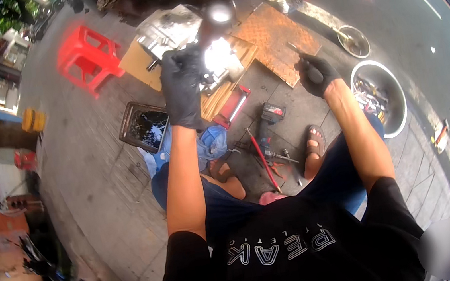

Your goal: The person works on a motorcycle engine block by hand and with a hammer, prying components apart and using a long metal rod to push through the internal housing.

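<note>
My left hand, in a black glove, has its fingers closed at the edge of a silver metal engine casing, on a part I cannot make out. Glare hides some of the metal beside it. Under the casing lie cardboard pieces. My right hand, also gloved, grips a dark-handled tool with a thin shaft, over the edge of a rusty metal plate. A red-and-silver tool lies below the casing.
A red stool stands left. Around my feet lie an oil tray, blue cloth, drill and red bar. At right are a small bowl, a basin of parts and a road.
</note>
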A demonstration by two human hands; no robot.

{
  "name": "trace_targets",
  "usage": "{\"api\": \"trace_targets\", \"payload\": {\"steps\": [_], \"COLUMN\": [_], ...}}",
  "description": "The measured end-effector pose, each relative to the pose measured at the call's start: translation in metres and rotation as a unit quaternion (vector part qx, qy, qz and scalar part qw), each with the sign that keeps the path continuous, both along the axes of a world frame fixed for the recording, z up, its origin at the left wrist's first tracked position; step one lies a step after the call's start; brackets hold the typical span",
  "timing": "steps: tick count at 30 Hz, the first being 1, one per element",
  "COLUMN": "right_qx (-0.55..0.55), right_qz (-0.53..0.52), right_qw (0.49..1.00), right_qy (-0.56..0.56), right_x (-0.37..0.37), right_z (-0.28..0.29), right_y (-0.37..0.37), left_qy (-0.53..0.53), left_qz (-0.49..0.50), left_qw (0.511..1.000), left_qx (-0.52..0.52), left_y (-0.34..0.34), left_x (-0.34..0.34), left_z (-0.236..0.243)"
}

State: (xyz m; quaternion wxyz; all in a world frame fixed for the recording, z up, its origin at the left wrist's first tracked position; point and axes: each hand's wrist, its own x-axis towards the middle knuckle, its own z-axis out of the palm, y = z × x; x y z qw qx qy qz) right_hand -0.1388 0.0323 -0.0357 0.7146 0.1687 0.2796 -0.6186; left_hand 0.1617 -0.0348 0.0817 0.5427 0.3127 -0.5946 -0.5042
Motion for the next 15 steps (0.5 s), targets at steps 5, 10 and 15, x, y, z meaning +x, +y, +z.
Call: {"api": "trace_targets", "payload": {"steps": [5,10,15], "right_qx": [-0.162,-0.197,-0.149], "right_qz": [0.022,0.073,0.061], "right_qw": [0.968,0.958,0.980], "right_qy": [0.190,0.195,0.119], "right_x": [0.019,0.027,0.038], "right_z": [0.058,0.086,0.067], "right_y": [0.027,0.037,0.026], "left_qy": [-0.049,-0.025,-0.028], "left_qz": [0.014,-0.012,0.031], "left_qw": [0.996,1.000,0.999], "left_qx": [-0.071,0.013,-0.007], "left_y": [0.000,-0.004,0.011], "left_x": [0.005,0.008,-0.006], "left_z": [-0.008,-0.012,-0.001]}}
